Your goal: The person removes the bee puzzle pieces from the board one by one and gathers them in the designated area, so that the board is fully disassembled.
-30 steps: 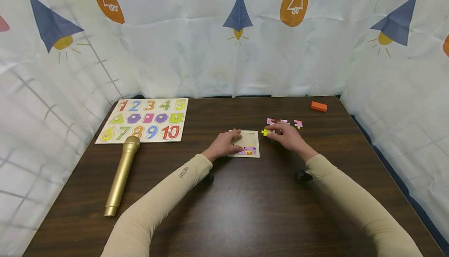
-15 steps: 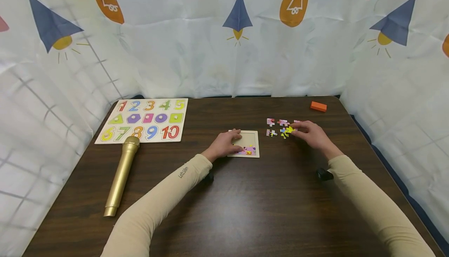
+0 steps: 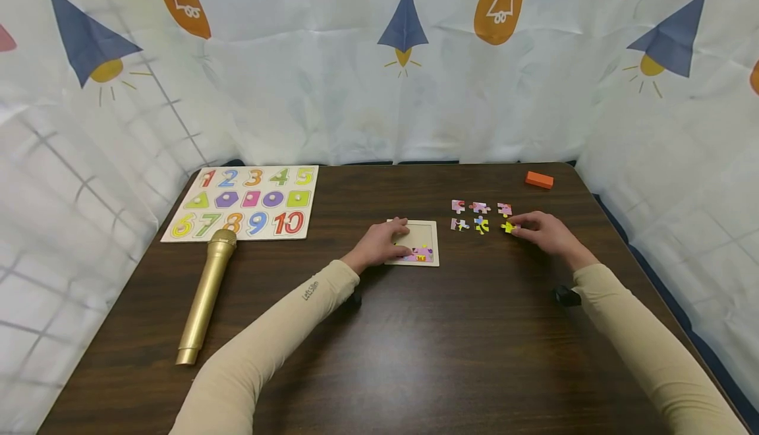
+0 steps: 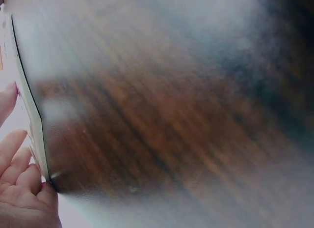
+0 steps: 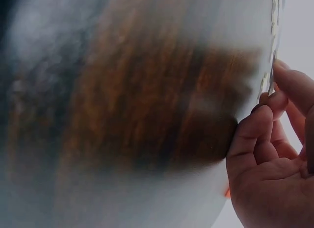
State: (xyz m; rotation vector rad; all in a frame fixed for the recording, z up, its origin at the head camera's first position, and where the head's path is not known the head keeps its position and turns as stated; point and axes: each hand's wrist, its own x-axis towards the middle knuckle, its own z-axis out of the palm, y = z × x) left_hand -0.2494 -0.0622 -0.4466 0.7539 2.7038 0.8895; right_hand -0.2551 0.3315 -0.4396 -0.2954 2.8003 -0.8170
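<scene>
My left hand (image 3: 382, 245) rests over the left side of a small square puzzle tray (image 3: 431, 231), its thumb on the pink and purple puzzle pieces (image 3: 422, 254) along the near edge. Part of the tray is hidden by that hand. In the left wrist view, the fingers (image 4: 22, 174) lie at the tray's side. My right hand (image 3: 548, 232) pinches a yellow puzzle piece (image 3: 508, 227) close over the table, at the right end of the near row of loose pieces. Beside it lie a yellow-and-blue piece (image 3: 481, 225) and a pink-and-white piece (image 3: 459, 224).
Behind these, a far row holds three pink puzzle pieces, including a middle one (image 3: 480, 207). An orange block (image 3: 539, 180) sits at the back right. At the left are a number-and-shape board (image 3: 243, 188) and a gold microphone (image 3: 205, 300), its head overlapping the board's near edge.
My right hand has carried the yellow puzzle piece rightward, from the left end of the near row to its right end, uncovering the other pieces. My left hand has stayed on the tray.
</scene>
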